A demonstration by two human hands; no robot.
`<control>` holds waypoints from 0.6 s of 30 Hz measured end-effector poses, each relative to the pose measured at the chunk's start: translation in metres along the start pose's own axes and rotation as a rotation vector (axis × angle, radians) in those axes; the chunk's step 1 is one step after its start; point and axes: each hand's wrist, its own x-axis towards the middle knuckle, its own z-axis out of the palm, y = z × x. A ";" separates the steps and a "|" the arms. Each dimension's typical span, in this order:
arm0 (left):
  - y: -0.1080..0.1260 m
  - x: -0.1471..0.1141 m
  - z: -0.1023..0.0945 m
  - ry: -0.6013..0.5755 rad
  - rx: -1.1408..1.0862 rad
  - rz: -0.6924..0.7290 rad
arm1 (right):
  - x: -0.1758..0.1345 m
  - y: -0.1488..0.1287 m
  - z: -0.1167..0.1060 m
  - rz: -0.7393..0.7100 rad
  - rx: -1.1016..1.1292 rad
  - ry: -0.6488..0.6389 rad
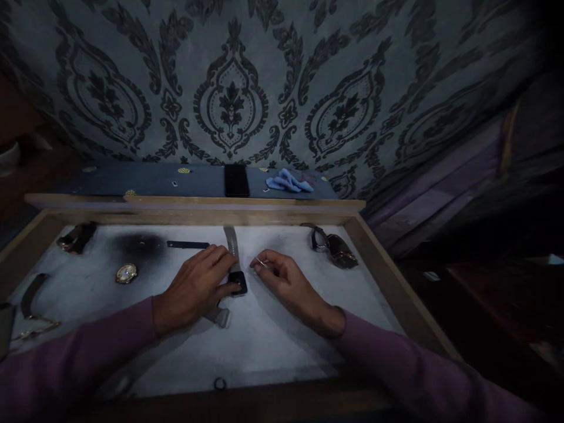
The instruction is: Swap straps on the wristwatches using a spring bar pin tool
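My left hand (198, 285) grips a square black-faced watch (238, 284) against the white tray bottom, thumb on its face. One grey strap (231, 244) runs up from the watch, and another grey strap piece (219, 316) shows below the hand. Just right of the watch, my right hand (284, 276) pinches a thin, light-coloured pin-like piece (261, 262) between thumb and fingertips; its exact kind is too small to tell. The right fingertips are apart from the watch. A dark flat bar (188, 244) lies beyond my left hand.
Inside the wooden-edged tray (383, 282) lie a round gold watch face (126, 273), a dark watch (77, 238), a loose strap (33, 296), more watches (341, 251) at right and a small dark ring (220, 383). On the ledge behind rest a phone (237, 180) and blue cloth (288, 181).
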 end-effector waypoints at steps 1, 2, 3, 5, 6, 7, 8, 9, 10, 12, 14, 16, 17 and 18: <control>-0.002 0.000 0.001 -0.008 0.019 0.004 | 0.000 -0.001 -0.001 0.004 0.002 -0.001; -0.003 0.001 0.001 -0.008 0.054 0.020 | -0.001 -0.001 -0.001 0.005 -0.006 -0.007; -0.005 0.002 0.001 -0.001 0.105 0.049 | -0.001 -0.002 -0.001 0.005 -0.023 -0.016; -0.008 0.005 -0.001 0.008 0.225 0.145 | -0.002 -0.003 -0.001 -0.005 -0.080 -0.037; -0.009 0.007 -0.002 0.003 0.274 0.198 | -0.003 -0.004 0.000 -0.016 -0.115 -0.044; -0.010 0.009 -0.003 -0.014 0.307 0.238 | -0.004 -0.005 0.001 -0.027 -0.148 -0.046; -0.010 0.011 -0.005 -0.041 0.330 0.257 | -0.005 -0.006 0.001 -0.036 -0.177 -0.046; -0.008 0.012 -0.007 -0.070 0.351 0.254 | -0.007 -0.008 0.002 -0.041 -0.206 -0.045; -0.006 0.013 -0.009 -0.100 0.380 0.234 | -0.008 -0.009 0.002 -0.042 -0.235 -0.042; 0.001 0.014 -0.014 -0.170 0.469 0.170 | -0.010 -0.012 0.002 -0.046 -0.290 -0.029; 0.010 0.011 -0.020 -0.238 0.570 0.104 | -0.012 -0.013 0.002 -0.057 -0.335 -0.028; 0.017 0.007 -0.024 -0.279 0.602 0.047 | -0.012 -0.013 0.002 -0.069 -0.369 -0.038; 0.020 0.004 -0.026 -0.295 0.577 0.031 | -0.013 -0.013 0.003 -0.070 -0.387 -0.046; 0.022 0.002 -0.028 -0.305 0.532 0.022 | -0.013 -0.013 0.004 -0.069 -0.403 -0.053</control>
